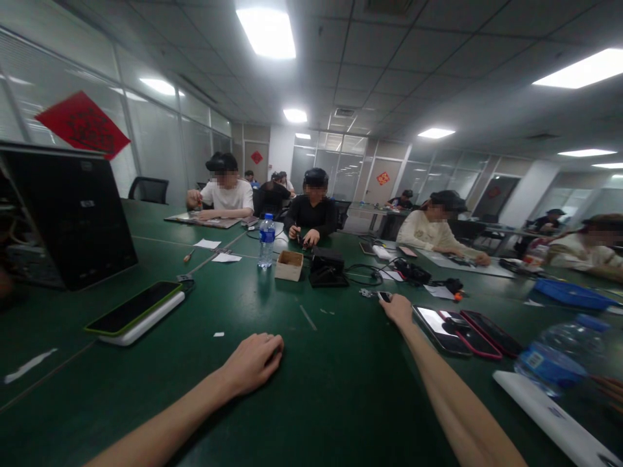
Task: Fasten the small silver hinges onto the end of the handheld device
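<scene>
Small black device: a small black device [384, 296], too small to identify, sits on the green table [311, 415], level with my right fingertips [386, 299], with a small metal part [367, 293] just to its left.

Right hand: my right hand [398, 310] lies palm down at the device; my fingers touch or nearly touch it, and I cannot tell whether they grip it.

Left hand: my left hand [256, 365] rests on the bare green surface, fingers loosely curled and released, with nothing showing in them.

State of things: neither hand shows a tool, and no opened or dismantled item lies between my hands.

Phones: two smartphones [440, 331] in red-edged cases lie flat just right of my right hand, beside a clear plastic bottle [557, 355] and a long white strip [549, 415].

Mid-table: a water bottle [266, 241] stands upright beside a small cardboard box [288, 264] and a black case [327, 267], with a tangle of dark cables [363, 275] near the case.

Left side: a phone on a white power bank [134, 312] lies near a tilted black laptop [68, 217].

Co-workers: a person in a black top [311, 217] works with a small tool across the table, and a person in a white T-shirt [226, 198] sits to their left.
</scene>
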Tool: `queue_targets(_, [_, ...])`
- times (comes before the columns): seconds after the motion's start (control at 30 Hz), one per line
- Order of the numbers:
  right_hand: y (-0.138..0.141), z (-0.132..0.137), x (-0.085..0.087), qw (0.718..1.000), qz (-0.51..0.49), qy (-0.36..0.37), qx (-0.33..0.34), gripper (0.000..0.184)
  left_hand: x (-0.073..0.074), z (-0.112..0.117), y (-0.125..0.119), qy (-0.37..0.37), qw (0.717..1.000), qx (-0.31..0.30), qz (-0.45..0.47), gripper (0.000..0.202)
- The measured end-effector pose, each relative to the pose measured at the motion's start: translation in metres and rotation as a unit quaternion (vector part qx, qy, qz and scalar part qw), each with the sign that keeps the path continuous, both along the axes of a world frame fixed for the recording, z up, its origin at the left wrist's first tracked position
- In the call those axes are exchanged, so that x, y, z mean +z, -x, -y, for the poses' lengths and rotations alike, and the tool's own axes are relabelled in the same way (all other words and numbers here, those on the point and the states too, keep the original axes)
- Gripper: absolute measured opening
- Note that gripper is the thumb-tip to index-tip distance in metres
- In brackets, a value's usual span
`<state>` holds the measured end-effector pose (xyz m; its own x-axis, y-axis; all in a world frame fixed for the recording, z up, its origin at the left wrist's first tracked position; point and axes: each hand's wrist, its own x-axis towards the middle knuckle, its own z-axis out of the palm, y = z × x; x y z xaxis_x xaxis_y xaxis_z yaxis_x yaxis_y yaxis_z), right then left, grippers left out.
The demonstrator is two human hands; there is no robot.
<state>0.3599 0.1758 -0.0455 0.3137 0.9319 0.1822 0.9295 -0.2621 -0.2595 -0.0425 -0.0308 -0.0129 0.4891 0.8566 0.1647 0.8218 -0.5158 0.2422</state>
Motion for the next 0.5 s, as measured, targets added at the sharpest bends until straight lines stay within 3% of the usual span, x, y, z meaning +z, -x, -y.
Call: queue_targets(0.5, [0.002, 0.0036, 0.0032, 1.0, -0.028, -0.008, -0.012, 0.032, 0.0007, 0.0004, 0.0003, 0.012, 1.0, 0.0, 0.002, 0.015])
